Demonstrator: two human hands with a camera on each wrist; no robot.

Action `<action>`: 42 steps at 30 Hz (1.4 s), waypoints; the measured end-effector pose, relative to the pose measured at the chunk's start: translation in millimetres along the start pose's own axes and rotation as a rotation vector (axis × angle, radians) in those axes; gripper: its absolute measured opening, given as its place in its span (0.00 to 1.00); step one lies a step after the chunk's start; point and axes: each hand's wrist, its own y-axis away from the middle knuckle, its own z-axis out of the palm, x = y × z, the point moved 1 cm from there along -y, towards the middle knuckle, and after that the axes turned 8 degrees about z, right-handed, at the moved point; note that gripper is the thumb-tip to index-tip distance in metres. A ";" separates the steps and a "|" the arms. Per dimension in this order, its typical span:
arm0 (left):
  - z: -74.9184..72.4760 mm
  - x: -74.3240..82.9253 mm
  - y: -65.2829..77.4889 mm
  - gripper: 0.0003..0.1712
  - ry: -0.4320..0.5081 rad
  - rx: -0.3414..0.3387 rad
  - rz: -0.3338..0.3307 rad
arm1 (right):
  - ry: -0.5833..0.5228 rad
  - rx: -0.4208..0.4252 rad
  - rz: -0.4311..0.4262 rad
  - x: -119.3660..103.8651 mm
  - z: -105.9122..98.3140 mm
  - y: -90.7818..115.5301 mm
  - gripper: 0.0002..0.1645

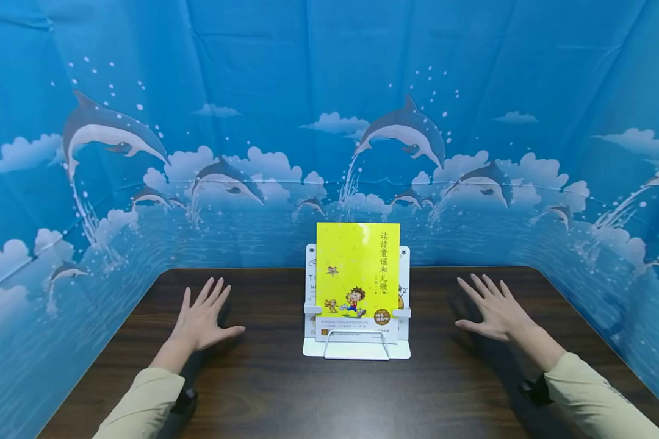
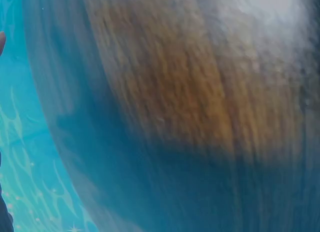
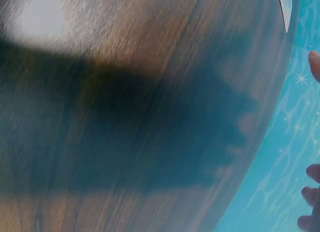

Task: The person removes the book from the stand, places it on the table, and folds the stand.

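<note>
On my head feed: two bare hands above a dark wood-grain tabletop, a yellow book between them and well apart from both.

Left hand: fingers spread, thumb pointing in toward the book, nothing held. Right hand: spread likewise, thumb also inward, nothing held. I read both palms as facing down.

Book: standing up on a white stand near the table's far edge, front cover toward me, leaning slightly back. White side tabs flank it low down; a wire loop crosses in front of its bottom edge. Cover shows a vertical title in Chinese characters, a running cartoon figure and a kite. The stand's printed panel shows on both sides behind it.

Light sleeves cover both forearms, with a dark device partly visible below each cuff. A blue dolphin-and-cloud backdrop rises behind the table.

My wrist feeds give mostly tabletop. On the right one, a broad hand shadow lies on the wood and a few fingertips enter at the frame's edge; on the left, only slivers of fingers, too cropped for me to add detail.
</note>
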 end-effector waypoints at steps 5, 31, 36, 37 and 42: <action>-0.5 4.1 -1.9 0.59 0.014 0.009 0.001 | -0.058 -0.020 -0.026 2.5 -1.6 -0.4 0.52; -7.6 24.0 -15.1 0.56 0.171 0.143 0.014 | -0.435 -0.010 0.089 -17.4 -16.4 -10.8 0.57; -10.0 29.9 -17.5 0.56 0.204 0.201 0.039 | -0.474 -0.003 0.116 -24.4 -16.6 -13.1 0.58; -10.6 31.5 -18.1 0.55 0.215 0.213 0.043 | -0.487 -0.003 0.118 -26.2 -16.9 -13.5 0.58; -13.9 41.9 -21.9 0.53 0.269 0.260 0.055 | -0.561 0.005 0.113 -36.1 -19.8 -15.9 0.57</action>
